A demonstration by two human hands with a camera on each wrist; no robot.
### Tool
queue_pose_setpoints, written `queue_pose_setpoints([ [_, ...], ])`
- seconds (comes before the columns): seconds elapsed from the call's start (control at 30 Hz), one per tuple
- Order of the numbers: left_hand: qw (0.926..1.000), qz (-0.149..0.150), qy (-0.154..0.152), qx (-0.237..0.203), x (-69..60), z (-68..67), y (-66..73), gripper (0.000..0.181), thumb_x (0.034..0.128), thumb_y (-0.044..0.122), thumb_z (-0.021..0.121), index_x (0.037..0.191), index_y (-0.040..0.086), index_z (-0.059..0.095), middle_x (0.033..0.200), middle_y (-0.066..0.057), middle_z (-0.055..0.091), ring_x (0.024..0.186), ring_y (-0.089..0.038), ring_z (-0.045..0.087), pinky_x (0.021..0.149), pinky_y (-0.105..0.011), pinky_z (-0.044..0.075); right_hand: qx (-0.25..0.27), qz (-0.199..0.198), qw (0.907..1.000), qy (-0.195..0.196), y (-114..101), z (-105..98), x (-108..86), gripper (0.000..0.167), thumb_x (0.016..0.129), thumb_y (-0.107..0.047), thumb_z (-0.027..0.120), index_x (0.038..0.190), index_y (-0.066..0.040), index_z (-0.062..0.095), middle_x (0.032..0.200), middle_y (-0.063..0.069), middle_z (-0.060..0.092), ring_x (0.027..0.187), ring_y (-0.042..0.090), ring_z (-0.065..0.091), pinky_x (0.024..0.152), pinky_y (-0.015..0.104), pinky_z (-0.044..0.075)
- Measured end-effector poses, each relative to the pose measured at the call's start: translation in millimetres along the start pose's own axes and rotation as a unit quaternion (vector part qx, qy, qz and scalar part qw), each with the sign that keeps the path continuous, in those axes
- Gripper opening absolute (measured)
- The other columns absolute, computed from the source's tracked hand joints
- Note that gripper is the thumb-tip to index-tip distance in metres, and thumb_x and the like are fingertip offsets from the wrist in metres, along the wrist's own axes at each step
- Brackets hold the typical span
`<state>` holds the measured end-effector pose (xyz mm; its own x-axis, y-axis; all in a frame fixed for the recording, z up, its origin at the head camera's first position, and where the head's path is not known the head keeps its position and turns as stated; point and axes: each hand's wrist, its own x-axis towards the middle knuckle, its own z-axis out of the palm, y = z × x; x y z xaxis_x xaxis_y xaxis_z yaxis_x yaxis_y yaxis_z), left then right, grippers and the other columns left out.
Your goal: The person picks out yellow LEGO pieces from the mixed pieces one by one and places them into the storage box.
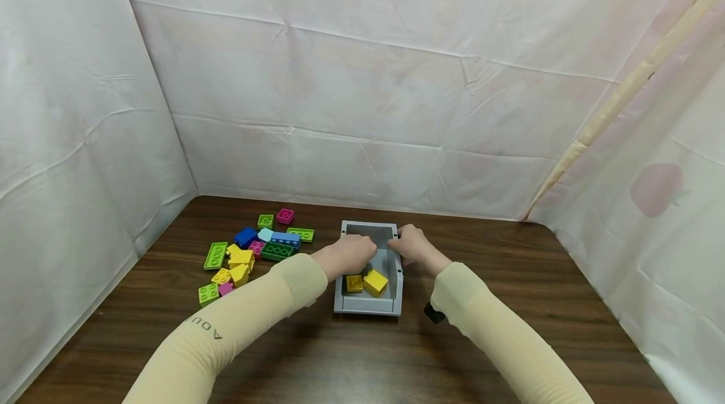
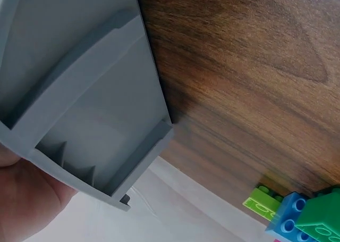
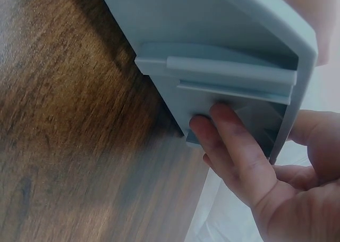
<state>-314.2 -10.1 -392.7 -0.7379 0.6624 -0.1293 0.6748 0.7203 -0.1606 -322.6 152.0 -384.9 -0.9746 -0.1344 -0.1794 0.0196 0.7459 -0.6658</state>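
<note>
A grey box (image 1: 367, 306) stands on the table with yellow bricks (image 1: 376, 282) at its near end. My left hand (image 1: 350, 253) reaches over its left wall, fingers inside and partly hidden; the left wrist view has only part of that hand (image 2: 32, 199) by the box rim, so what it holds cannot be seen. My right hand (image 1: 416, 245) grips the right wall near the far end. In the right wrist view two fingers (image 3: 241, 151) press on the outside of the grey wall (image 3: 212, 29), with the thumb on the rim side.
Loose bricks in green, blue, yellow and pink lie left of the box, among them a dark green one (image 1: 277, 252) and a light green plate (image 1: 215, 255). A small black object (image 1: 434, 313) is by the right sleeve. White cloth (image 1: 362, 108) hangs behind the table (image 1: 362, 360).
</note>
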Motion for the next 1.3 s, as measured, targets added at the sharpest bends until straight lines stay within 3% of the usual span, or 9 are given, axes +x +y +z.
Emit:
queue_pose_setpoints([
  [0.4, 0.9998, 0.001, -0.018, -0.007, 1.5, 2.4, 2.1, 0.015, 0.0909, 0.012, 0.063, 0.103, 0.014, 0.070, 0.093, 0.001, 0.069, 0.071, -0.009, 0.061, 0.067, -0.024, 0.054, -0.001, 0.008, 1.0000, 0.002, 1, 0, 1.6, 0.017, 0.089, -0.013, 0.056, 0.084, 0.001, 0.064, 0.070, 0.009, 0.059, 0.056, 0.016, 0.063, 0.058, 0.035, 0.058],
  [0.73, 0.9996, -0.002, -0.028, -0.008, 2.5, 3.2, 1.9, 0.016, 0.0914, 0.014, 0.062, 0.106, 0.015, 0.070, 0.095, 0.001, 0.069, 0.072, -0.008, 0.060, 0.069, -0.023, 0.054, 0.003, 0.002, 1.0000, 0.001, 1, 0, 1.2, 0.017, 0.089, -0.012, 0.056, 0.088, 0.002, 0.065, 0.072, 0.009, 0.060, 0.058, 0.015, 0.064, 0.057, 0.034, 0.058],
  [1.3, 0.9990, -0.006, -0.032, -0.031, -3.7, -7.1, -1.8, 0.015, 0.0895, 0.014, 0.065, 0.104, 0.013, 0.070, 0.095, -0.001, 0.068, 0.072, -0.009, 0.060, 0.066, -0.023, 0.053, 0.002, -0.003, 1.0000, -0.004, 2, -1, 1.6, 0.018, 0.090, -0.014, 0.055, 0.088, 0.001, 0.063, 0.070, 0.008, 0.059, 0.058, 0.015, 0.060, 0.061, 0.038, 0.058],
])
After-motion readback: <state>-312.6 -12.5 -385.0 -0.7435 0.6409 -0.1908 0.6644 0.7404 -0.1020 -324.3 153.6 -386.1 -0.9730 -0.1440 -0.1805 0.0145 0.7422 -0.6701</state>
